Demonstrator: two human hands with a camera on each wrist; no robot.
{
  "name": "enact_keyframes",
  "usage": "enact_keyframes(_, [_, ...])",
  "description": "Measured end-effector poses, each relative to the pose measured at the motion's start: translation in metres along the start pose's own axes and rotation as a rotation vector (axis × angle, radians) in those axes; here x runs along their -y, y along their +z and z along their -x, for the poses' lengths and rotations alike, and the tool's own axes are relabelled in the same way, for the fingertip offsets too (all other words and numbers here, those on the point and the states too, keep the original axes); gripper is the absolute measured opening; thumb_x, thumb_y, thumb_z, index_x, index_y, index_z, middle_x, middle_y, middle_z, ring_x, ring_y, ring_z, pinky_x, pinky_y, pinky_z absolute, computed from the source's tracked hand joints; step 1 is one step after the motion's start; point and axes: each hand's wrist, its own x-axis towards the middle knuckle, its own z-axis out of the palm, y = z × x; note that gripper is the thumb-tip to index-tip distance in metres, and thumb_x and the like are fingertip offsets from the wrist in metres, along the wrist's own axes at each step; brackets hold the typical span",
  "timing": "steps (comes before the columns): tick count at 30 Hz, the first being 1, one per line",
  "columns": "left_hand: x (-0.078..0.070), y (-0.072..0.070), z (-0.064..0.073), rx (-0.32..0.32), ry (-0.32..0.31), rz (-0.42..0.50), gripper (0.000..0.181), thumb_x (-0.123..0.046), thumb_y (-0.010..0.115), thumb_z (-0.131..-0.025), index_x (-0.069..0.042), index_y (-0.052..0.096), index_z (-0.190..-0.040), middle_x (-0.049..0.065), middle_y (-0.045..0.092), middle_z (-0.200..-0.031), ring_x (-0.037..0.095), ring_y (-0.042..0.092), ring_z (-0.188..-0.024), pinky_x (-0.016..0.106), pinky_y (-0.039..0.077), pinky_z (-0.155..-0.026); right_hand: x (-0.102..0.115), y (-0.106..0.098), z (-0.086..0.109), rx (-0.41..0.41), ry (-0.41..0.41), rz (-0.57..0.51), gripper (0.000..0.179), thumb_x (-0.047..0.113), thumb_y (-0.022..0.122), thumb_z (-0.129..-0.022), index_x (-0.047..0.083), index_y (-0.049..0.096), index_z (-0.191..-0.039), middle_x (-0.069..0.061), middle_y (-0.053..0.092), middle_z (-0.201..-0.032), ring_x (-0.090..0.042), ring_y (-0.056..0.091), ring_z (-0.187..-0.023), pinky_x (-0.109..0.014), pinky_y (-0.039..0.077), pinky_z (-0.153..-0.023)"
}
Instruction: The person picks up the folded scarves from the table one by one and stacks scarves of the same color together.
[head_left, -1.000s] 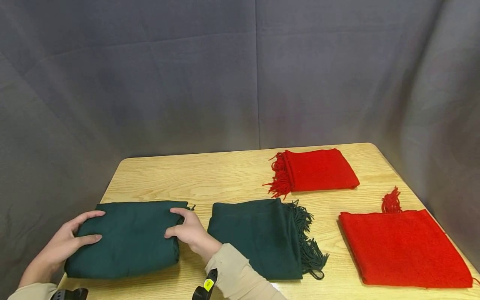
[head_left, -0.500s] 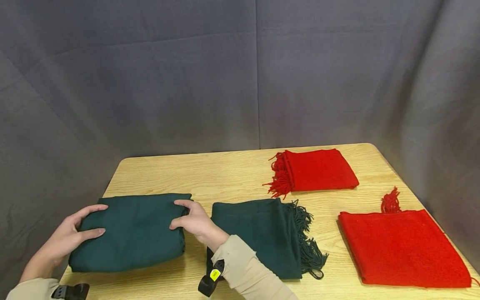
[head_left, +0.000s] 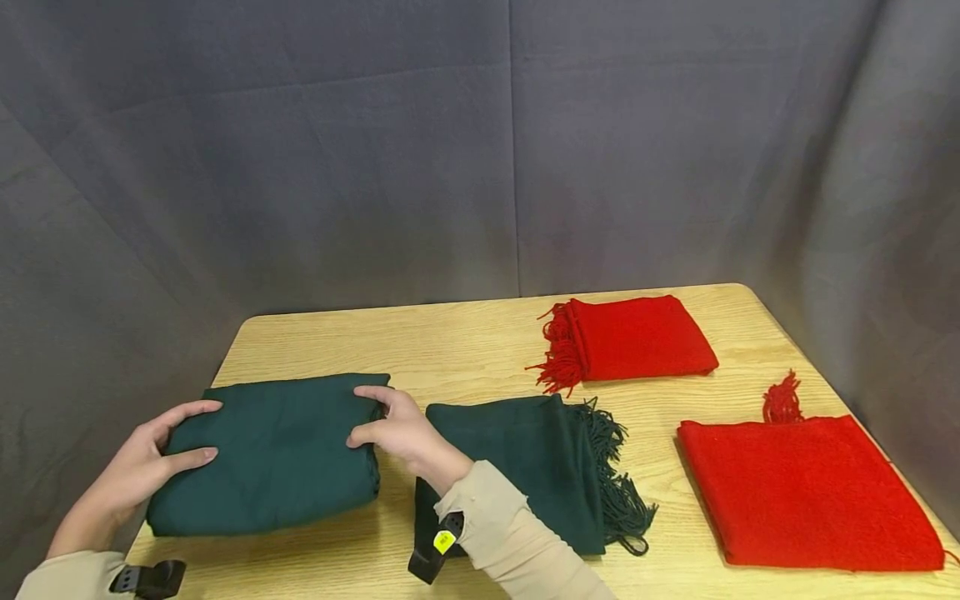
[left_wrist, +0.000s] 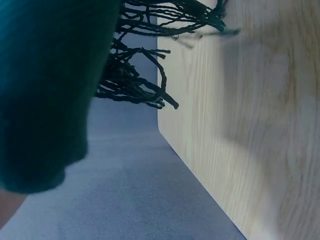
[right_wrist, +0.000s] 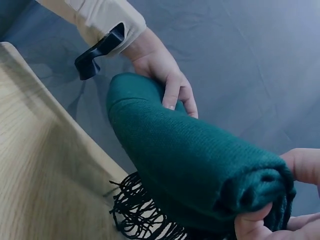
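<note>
A folded dark green scarf [head_left: 281, 458] is held at the left of the table in the head view. My left hand [head_left: 138, 462] grips its left end, thumb and a finger on top. At the opposite end my right hand [head_left: 408, 433] pinches the folded layers, which show rolled edges in the right wrist view. Dark fringe [right_wrist: 142, 212] hangs from the underside of this scarf. A shadow of it falls on the wood in the left wrist view. The other fingers of both hands are hidden beneath the cloth in the head view.
Just right of the held scarf, a second folded green scarf [head_left: 525, 467] lies with its fringe to the right, partly behind my right forearm. Two folded red scarves lie farther right: a smaller red one [head_left: 641, 337] at the back, a larger red one [head_left: 810, 496] near the right edge.
Both hands have carried the green scarf a little away from the front edge and slightly right. The other scarves have stayed in place.
</note>
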Motion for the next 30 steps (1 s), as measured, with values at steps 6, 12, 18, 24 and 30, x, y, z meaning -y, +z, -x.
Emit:
enact_keyframes(6, [-0.005,0.002,-0.001,-0.002,0.031,0.0,0.054,-0.009,0.061,-0.087,-0.01,0.038,-0.136,-0.021,0.05,-0.105,-0.001,0.057,-0.085,0.031,0.051,-0.063,0.006,-0.006,0.003,0.007,-0.002,-0.009,0.062,-0.011,0.065,-0.07,0.004,0.05,-0.129,-0.009,0.042,-0.126,-0.015,0.048,-0.088,-0.023,0.045,-0.061])
enact_keyframes(12, [-0.014,0.006,-0.003,-0.008,0.074,-0.019,0.055,-0.008,0.061,-0.087,-0.008,0.038,-0.136,-0.02,0.051,-0.104,0.0,0.057,-0.084,0.031,0.051,-0.063,0.012,-0.013,0.005,0.007,-0.019,0.03,0.062,-0.01,0.066,-0.07,0.005,0.05,-0.129,-0.009,0.042,-0.129,-0.018,0.045,-0.098,-0.024,0.046,-0.066])
enact_keyframes(18, [-0.022,0.01,-0.005,0.009,0.078,0.008,0.056,-0.011,0.061,-0.087,-0.007,0.036,-0.137,-0.016,0.054,-0.102,0.007,0.061,-0.083,0.033,0.052,-0.062,0.019,-0.022,0.007,0.014,-0.036,0.058,0.061,-0.009,0.066,-0.07,0.005,0.051,-0.128,-0.009,0.039,-0.132,-0.021,0.037,-0.106,-0.025,0.044,-0.067])
enact_keyframes(24, [-0.03,0.013,-0.009,0.014,0.085,0.012,0.056,-0.012,0.061,-0.087,-0.006,0.036,-0.137,-0.016,0.055,-0.102,0.007,0.062,-0.082,0.032,0.052,-0.063,0.027,-0.031,0.01,0.013,-0.04,0.071,0.059,-0.01,0.066,-0.07,0.005,0.052,-0.127,-0.01,0.042,-0.129,-0.022,0.042,-0.102,-0.028,0.045,-0.067])
enact_keyframes(30, [-0.036,0.016,-0.013,-0.024,0.133,-0.078,0.054,-0.013,0.062,-0.087,-0.007,0.04,-0.135,-0.014,0.042,-0.12,-0.008,0.043,-0.101,0.015,0.04,-0.073,0.033,-0.04,0.012,0.022,-0.041,0.098,0.059,-0.008,0.065,-0.072,0.005,0.051,-0.128,-0.011,0.039,-0.132,-0.024,0.038,-0.108,-0.032,0.045,-0.075])
